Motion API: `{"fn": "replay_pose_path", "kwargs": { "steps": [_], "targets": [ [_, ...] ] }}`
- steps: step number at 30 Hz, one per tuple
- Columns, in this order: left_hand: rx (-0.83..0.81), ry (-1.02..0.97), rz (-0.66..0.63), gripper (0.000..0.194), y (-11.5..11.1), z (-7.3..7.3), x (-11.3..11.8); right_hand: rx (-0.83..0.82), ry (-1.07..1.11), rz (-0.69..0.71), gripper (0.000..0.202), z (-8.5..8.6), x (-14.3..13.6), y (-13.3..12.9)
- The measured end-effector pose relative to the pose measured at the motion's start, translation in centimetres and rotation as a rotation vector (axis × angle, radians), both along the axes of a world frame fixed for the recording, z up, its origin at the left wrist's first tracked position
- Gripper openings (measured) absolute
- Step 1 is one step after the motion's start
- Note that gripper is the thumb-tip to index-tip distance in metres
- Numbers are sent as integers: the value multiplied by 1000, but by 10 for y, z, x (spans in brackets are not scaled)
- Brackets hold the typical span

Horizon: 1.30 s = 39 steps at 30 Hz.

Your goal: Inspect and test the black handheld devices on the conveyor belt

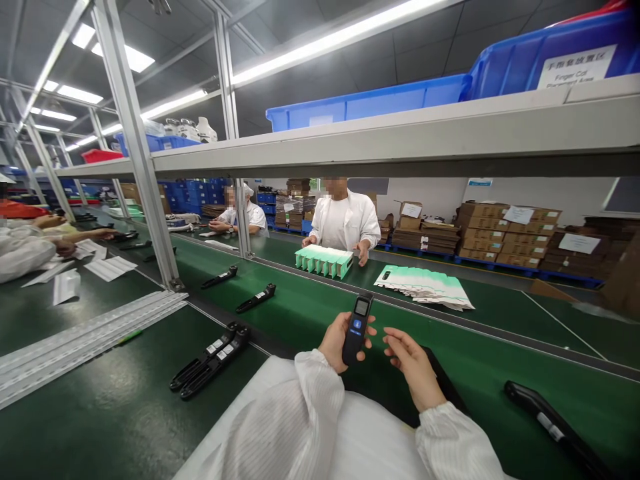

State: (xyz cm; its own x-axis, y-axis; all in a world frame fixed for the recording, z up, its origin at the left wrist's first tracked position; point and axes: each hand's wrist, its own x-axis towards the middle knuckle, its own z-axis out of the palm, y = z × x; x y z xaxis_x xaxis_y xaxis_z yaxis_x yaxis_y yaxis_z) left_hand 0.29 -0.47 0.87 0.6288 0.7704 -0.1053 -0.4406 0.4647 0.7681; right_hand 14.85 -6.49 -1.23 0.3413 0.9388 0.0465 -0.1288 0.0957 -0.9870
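Note:
My left hand (334,341) is wrapped round a black handheld device (356,333), held upright over the green belt. Its face shows a small grey screen near the top and a blue button with blue marks below. Just to the right, my right hand (413,363) is apart from the device, with its fingers loosely bent and spread and nothing visible in them. On the table to the left, two similar black devices (215,360) lie side by side with white labels. Another black device (555,427) rests on the belt at the lower right.
More black devices (256,298) lie along the green belt (295,320). Across it, a person in white stands behind a green-and-white divided carton (324,260) and a stack of flat cartons (425,287). A metal post (137,147) and overhead shelf (390,137) frame the line.

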Motion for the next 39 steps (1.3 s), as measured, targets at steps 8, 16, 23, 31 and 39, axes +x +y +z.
{"fn": "replay_pose_path", "kwargs": {
  "steps": [8, 16, 23, 31, 39],
  "targets": [
    [195, 195, 227, 31, -14, 1, 16, 13, 50, -6, 37, 1, 0, -1],
    [841, 552, 534, 43, -32, -3, 23, 71, 165, 64, 44, 11, -9, -6],
    [741, 437, 460, 38, -32, -4, 27, 98, 202, 102, 41, 11, -9, -6],
    [110, 316, 458, 47, 2, -17, 11, 39, 264, 160, 45, 9, -10, -7],
    [47, 317, 458, 39, 7, -20, 7, 96, 314, 125, 35, 13, -15, -10]
  ]
}}
